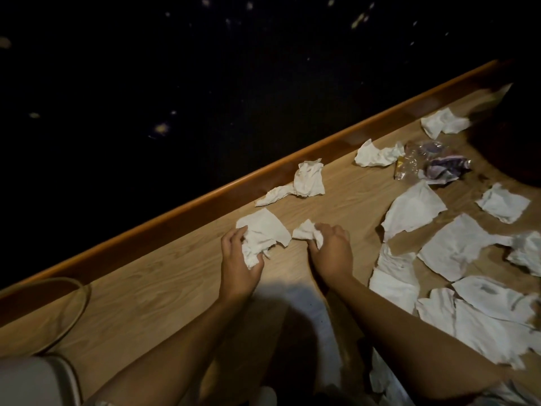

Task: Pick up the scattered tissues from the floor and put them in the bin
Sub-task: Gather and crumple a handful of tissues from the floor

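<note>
My left hand [238,259] is closed on a large crumpled white tissue [263,232] that still rests partly on the wooden floor. My right hand [330,247] grips a smaller tissue wad [307,231] just beside it. A twisted tissue [307,180] lies farther off against the wooden skirting. Several flat white tissues [456,250] are spread over the floor to the right of my right arm, and others [377,155] lie farther back. At the lower left a transparent round rim [79,291] shows; I cannot tell whether it is the bin.
A wooden skirting [205,197] runs diagonally along the floor's edge, with a dark wall beyond it. A crumpled clear plastic wrapper and a purple wrapper [439,168] lie among the far tissues. A white rounded object [35,379] sits at the bottom left corner.
</note>
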The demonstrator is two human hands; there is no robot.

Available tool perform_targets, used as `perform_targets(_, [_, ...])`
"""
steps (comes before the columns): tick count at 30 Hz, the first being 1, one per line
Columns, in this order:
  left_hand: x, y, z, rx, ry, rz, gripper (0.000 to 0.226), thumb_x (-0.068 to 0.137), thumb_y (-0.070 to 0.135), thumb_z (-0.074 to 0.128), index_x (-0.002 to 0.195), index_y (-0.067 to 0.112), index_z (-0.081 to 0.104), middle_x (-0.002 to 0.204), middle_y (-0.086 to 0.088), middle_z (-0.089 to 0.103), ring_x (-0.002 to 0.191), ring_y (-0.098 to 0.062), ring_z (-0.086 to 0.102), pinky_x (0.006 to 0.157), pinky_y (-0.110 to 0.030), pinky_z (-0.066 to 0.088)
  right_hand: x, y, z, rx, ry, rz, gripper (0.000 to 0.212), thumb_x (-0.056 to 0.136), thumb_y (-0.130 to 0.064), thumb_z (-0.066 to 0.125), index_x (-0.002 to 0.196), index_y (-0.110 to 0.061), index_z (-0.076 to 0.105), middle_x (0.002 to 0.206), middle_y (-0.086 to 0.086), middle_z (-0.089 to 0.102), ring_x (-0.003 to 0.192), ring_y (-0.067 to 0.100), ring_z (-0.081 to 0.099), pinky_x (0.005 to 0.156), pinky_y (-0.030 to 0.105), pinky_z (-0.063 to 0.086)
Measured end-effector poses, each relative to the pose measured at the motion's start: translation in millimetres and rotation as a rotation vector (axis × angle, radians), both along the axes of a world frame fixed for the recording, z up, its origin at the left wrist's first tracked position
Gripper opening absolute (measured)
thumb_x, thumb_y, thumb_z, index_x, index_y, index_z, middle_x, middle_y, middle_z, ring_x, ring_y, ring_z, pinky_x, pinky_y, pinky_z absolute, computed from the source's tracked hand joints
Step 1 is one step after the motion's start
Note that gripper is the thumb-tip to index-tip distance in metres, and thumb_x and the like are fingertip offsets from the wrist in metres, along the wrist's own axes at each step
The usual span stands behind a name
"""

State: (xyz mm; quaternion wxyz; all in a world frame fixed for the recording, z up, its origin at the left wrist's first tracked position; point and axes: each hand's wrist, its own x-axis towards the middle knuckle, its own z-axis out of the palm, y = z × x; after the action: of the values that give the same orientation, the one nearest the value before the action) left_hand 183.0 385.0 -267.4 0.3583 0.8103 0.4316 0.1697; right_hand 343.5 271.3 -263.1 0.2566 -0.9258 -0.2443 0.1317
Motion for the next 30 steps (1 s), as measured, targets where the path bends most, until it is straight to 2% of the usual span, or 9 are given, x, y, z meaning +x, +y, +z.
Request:
perform_targets(2, [-4.8,-0.4,-1.2,-0.038,-0.046,0.051,0.076,0.079,0.011,0.076,0.142,0.023,0.037,0.141,0.002,0.038,0.124,-0.006,0.041,0.102,-0.022,0.041,-8.6,-1.1,-0.5,0.032,-0.030,-0.001,0.021,0.089,-0.024,0.062,0.106,-0.011,0.063,0.103,0.012,0.058,0.104,0.027,0.049,0.083,0.032,0.040])
perform_targets(5, [-10.8,-3.9,-1.3,-0.085,-0.070,0.106,0.080,0.070,0.003,0.078,0.137,0.026,0.042,0.128,0.007,0.048,0.111,-0.003,0.048,0.089,-0.007,0.039,-20.1,1.0,3.9,0.206,-0.022,-0.064,0.027,0.088,-0.032,0.067,0.091,-0.005,0.067,0.094,0.008,0.052,0.098,0.026,0.050,0.080,0.025,0.036])
perform_targets(8, [-21.1,-2.1,1.8,-0.096,-0.100,0.057,0.086,0.062,0.001,0.080,0.131,0.034,0.042,0.120,0.014,0.048,0.104,0.002,0.047,0.084,-0.002,0.037,-29.4,15.6,11.3,0.324,0.017,0.001,0.036,0.088,-0.041,0.065,0.083,-0.006,0.069,0.107,0.002,0.057,0.101,0.018,0.054,0.086,0.025,0.044])
perform_targets(13, [-35.1,0.2,3.9,-0.047,-0.149,-0.040,0.077,0.061,0.000,0.080,0.131,0.016,0.052,0.123,0.008,0.052,0.108,-0.002,0.049,0.091,-0.003,0.038,-45.4,54.0,11.7,0.099,0.148,0.234,0.029,0.084,-0.036,0.068,0.101,-0.013,0.068,0.130,-0.004,0.055,0.112,0.010,0.047,0.089,0.018,0.036])
perform_targets(17, [-43.2,5.8,-8.6,-0.045,-0.105,-0.142,0.067,0.073,0.004,0.076,0.131,0.021,0.047,0.127,0.001,0.054,0.112,-0.008,0.052,0.094,-0.014,0.041,-63.7,66.5,15.0,-0.071,0.116,0.420,0.013,0.084,-0.025,0.065,0.095,-0.021,0.060,0.102,0.003,0.061,0.103,0.021,0.051,0.079,0.030,0.045])
perform_targets(21, [-34.4,-4.9,7.5,-0.040,-0.204,-0.016,0.050,0.078,0.008,0.068,0.124,0.021,0.053,0.126,0.003,0.056,0.114,-0.011,0.054,0.096,-0.007,0.037,-71.6,61.7,26.1,0.138,0.296,0.208,0.023,0.079,-0.015,0.063,0.097,-0.024,0.053,0.085,-0.003,0.064,0.080,0.016,0.061,0.068,0.030,0.051])
perform_targets(24, [-2.6,-24.0,36.6,-0.120,-0.425,0.387,0.017,0.094,0.011,0.057,0.104,0.021,0.067,0.108,0.007,0.066,0.102,-0.008,0.062,0.093,-0.026,0.050,-61.6,59.8,42.8,0.197,0.201,0.048,0.020,0.081,-0.012,0.065,0.101,-0.008,0.066,0.088,0.004,0.067,0.081,0.018,0.062,0.073,0.026,0.048])
perform_targets(28, [11.4,6.0,63.0,-0.444,-0.310,0.099,0.032,0.096,0.009,0.050,0.098,0.036,0.068,0.102,0.006,0.070,0.094,-0.019,0.067,0.087,-0.048,0.057,-25.3,57.8,80.0,0.317,0.329,-0.171,0.008,0.088,-0.009,0.062,0.091,-0.003,0.062,0.085,0.002,0.064,0.082,0.015,0.060,0.068,0.016,0.046])
perform_targets(30, [32.6,17.0,94.7,-0.550,-0.383,0.129,0.029,0.098,0.015,0.050,0.090,0.034,0.070,0.091,0.000,0.072,0.085,-0.025,0.070,0.074,-0.045,0.058,0.0,55.4,105.9,0.405,0.430,-0.197,0.006,0.089,-0.010,0.062,0.094,-0.010,0.065,0.086,0.001,0.066,0.085,0.017,0.064,0.065,0.018,0.050])
